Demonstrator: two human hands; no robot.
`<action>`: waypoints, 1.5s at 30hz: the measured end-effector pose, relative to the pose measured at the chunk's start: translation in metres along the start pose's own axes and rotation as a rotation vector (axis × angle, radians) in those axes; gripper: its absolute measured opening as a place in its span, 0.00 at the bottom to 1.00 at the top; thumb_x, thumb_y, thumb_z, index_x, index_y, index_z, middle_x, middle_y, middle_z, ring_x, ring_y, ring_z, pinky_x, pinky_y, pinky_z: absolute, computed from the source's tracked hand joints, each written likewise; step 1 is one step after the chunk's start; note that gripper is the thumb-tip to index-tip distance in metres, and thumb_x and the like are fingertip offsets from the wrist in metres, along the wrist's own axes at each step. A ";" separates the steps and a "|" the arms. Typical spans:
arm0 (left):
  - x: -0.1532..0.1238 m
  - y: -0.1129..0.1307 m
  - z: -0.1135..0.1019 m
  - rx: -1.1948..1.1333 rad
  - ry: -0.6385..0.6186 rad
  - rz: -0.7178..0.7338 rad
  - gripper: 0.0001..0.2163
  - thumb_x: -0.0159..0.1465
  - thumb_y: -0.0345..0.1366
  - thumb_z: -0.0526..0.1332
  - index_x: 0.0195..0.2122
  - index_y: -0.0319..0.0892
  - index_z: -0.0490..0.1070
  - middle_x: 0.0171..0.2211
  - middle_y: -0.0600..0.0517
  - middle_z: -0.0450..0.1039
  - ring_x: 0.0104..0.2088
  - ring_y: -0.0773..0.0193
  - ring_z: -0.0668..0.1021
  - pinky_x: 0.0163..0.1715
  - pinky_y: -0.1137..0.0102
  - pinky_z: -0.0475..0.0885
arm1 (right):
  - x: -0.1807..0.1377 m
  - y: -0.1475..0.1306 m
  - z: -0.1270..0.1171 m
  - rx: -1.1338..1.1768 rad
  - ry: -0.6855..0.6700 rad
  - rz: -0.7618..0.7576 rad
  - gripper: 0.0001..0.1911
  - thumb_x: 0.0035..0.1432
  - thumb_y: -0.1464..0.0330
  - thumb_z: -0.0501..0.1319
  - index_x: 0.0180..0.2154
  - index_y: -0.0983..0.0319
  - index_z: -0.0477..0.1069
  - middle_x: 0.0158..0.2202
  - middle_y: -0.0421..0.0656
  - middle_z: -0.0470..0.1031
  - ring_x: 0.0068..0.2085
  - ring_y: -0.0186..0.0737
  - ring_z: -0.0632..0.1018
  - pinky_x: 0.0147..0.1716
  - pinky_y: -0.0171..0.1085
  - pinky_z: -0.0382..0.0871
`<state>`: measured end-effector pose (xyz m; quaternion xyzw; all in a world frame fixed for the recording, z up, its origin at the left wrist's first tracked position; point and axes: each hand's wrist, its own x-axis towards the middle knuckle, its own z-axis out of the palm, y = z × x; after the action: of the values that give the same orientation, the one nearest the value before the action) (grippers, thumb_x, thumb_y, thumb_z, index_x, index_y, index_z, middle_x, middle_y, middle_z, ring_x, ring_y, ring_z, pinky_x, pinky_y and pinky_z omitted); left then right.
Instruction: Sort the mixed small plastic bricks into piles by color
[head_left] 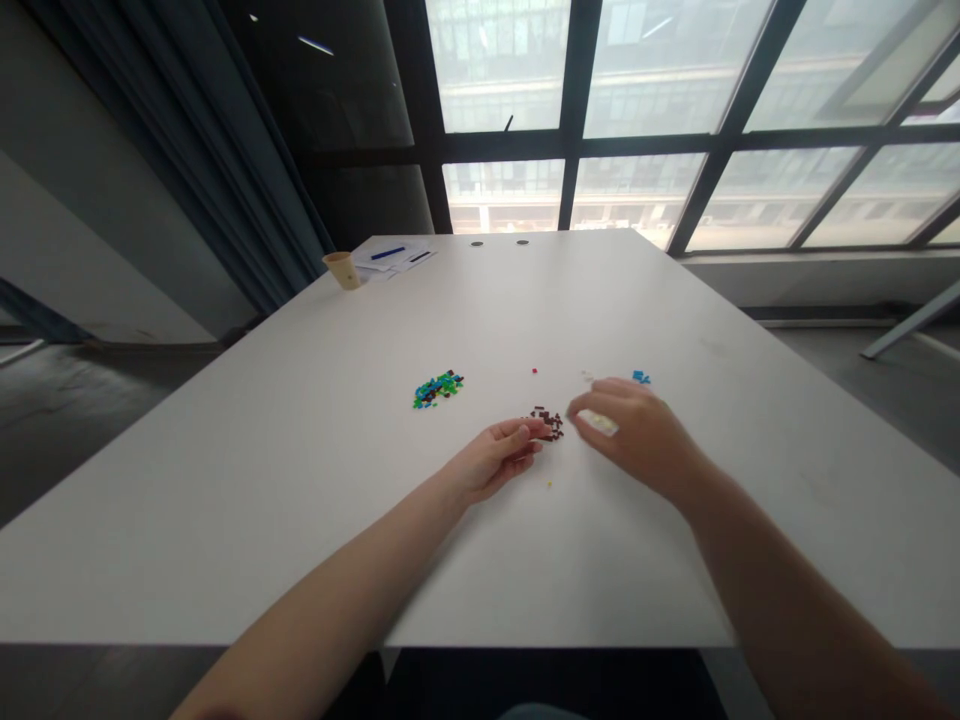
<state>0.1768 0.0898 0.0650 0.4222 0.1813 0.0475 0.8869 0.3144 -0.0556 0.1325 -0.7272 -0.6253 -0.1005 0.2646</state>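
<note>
The small dark brown pieces lie loosely scattered in a flat cluster, some of them turned in different directions, and the near left part is covered from sight. Just to the right are pale yellowish pieces, partly hidden, so their shape is not clear. Farther left, a mixed heap shows green, blue and dark pieces, lying close together.

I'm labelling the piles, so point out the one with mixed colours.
The multicoloured pile, left of the left hand: it mixes green, blue and dark pieces, while the brown pile and the blue cluster each look one-coloured.
</note>
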 end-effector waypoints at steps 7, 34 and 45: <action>-0.003 0.040 -0.026 0.245 0.351 0.169 0.15 0.43 0.41 0.70 0.31 0.40 0.73 0.38 0.50 0.73 0.30 0.72 0.71 0.28 0.77 0.64 | -0.039 0.122 -0.023 -0.203 -0.248 0.670 0.06 0.44 0.64 0.62 0.25 0.59 0.76 0.22 0.40 0.70 0.24 0.35 0.69 0.25 0.34 0.59; -0.011 0.083 -0.114 1.633 0.959 0.244 0.11 0.54 0.33 0.57 0.35 0.44 0.77 0.40 0.46 0.71 0.36 0.58 0.72 0.36 0.67 0.64 | -0.042 0.135 0.000 -0.147 0.068 0.788 0.21 0.53 0.54 0.51 0.16 0.60 0.60 0.13 0.37 0.55 0.20 0.33 0.61 0.22 0.34 0.51; -0.001 0.068 -0.116 1.820 0.806 0.183 0.09 0.54 0.36 0.58 0.32 0.46 0.78 0.38 0.47 0.71 0.39 0.55 0.73 0.35 0.67 0.66 | -0.039 0.128 0.007 -0.103 0.093 0.759 0.21 0.51 0.54 0.52 0.15 0.61 0.58 0.13 0.36 0.55 0.20 0.32 0.60 0.22 0.34 0.50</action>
<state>0.1390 0.2180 0.0507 0.9054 0.4028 0.0984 0.0910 0.4287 -0.0956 0.0752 -0.9139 -0.2933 -0.0598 0.2741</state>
